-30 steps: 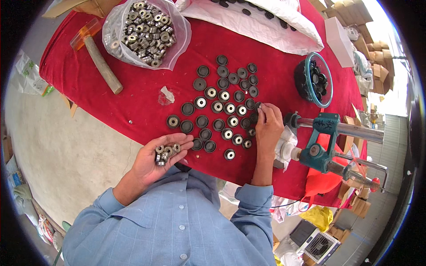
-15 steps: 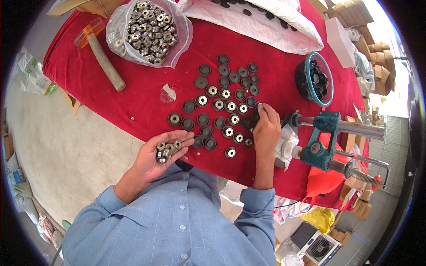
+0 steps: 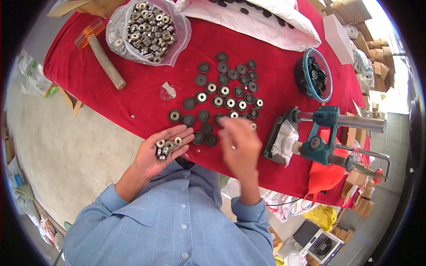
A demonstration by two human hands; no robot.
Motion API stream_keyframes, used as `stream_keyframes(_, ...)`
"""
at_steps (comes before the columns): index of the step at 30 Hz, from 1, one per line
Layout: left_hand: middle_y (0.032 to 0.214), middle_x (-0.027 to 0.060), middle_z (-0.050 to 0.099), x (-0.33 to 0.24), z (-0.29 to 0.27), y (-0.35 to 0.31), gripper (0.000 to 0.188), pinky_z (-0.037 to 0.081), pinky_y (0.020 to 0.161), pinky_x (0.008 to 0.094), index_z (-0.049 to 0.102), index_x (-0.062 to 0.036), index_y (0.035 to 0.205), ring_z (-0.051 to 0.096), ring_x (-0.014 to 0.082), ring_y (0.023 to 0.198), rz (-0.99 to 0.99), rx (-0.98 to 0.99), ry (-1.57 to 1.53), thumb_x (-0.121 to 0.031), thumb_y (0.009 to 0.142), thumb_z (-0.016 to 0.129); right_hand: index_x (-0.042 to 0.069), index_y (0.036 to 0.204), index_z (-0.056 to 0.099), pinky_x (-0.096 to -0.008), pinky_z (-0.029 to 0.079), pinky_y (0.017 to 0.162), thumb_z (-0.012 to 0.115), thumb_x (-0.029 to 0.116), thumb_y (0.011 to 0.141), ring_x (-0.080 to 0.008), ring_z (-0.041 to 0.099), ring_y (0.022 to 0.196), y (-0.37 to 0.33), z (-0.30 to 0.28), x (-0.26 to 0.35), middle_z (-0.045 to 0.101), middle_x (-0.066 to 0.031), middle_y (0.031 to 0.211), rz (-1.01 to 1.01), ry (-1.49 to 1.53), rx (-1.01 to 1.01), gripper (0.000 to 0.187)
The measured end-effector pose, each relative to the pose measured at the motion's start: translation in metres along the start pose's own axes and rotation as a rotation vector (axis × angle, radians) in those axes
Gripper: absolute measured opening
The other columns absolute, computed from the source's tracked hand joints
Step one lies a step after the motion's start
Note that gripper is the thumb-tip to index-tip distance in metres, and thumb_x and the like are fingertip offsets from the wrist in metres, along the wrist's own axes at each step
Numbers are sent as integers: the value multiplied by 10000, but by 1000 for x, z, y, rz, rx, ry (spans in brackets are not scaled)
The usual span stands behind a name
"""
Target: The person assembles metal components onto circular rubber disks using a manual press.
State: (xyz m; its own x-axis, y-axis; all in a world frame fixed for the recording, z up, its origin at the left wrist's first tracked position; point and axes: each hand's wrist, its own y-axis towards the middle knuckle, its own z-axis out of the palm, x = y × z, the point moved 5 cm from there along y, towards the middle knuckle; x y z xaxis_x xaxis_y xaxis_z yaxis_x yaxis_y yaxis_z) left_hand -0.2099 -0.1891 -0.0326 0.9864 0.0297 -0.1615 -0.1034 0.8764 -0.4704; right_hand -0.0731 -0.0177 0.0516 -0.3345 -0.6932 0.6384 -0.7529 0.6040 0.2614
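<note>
Several small steel ball bearings rest in the upturned palm of my left hand, whose fingers stretch out flat at the table's near edge. Beside its fingertips, black round caps are laid out on the red cloth, and several have a shiny bearing seated inside. My right hand hangs over the near part of these caps and hides some of them. Its fingers are smeared by motion, so whether anything is between them does not show.
A clear bag of bearings stands far left, near a wooden-handled mallet. On the right are a bowl of black caps and a green hand press. A white sack with black caps lies at the back.
My right hand has moved left, away from the right-hand caps and toward my left hand. A bearing now shows in a cap where it was. My left hand stays nearly still.
</note>
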Motion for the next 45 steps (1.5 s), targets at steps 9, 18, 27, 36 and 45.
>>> stream_keyframes(9,1529,199,555,-1,-6,2,525,514,1117,399,485,75,1504,596,274,1352,-2,33,1,-249,1097,417,32,1178,691,-414,537,842,766,39,806,-309,679,1018,-19,74,49,679,-108,1127,-254,57,213,379)
stream_keyframes(18,1568,246,501,-1,-4,3,539,461,1196,437,451,101,1516,516,332,1447,-51,25,-80,-241,1100,422,29,1138,674,-449,573,790,679,7,909,-356,682,939,27,31,7,675,-155,1013,-124,34,111,230)
stream_keyframes(27,1568,284,482,-1,-2,3,532,425,1226,446,457,137,1490,471,373,1479,-47,21,-59,-231,1108,411,2,1043,731,-441,583,819,712,-40,885,-351,710,933,84,-24,-102,710,-165,1026,12,-305,-315,165)
stream_keyframes(36,1560,277,494,1,-2,3,520,428,1225,445,477,136,1476,479,368,1474,-50,-8,-50,-228,1111,409,1,1087,747,-435,573,906,690,-33,888,-340,695,1041,74,-7,-111,712,-133,1106,-20,-409,-251,210)
stream_keyframes(45,1549,276,509,2,-2,2,514,435,1219,441,488,129,1471,493,367,1463,2,10,-19,-231,1113,407,-27,1229,712,-448,562,1000,585,-72,900,-371,671,1143,57,-2,-99,690,-163,1259,-48,-493,-215,356)
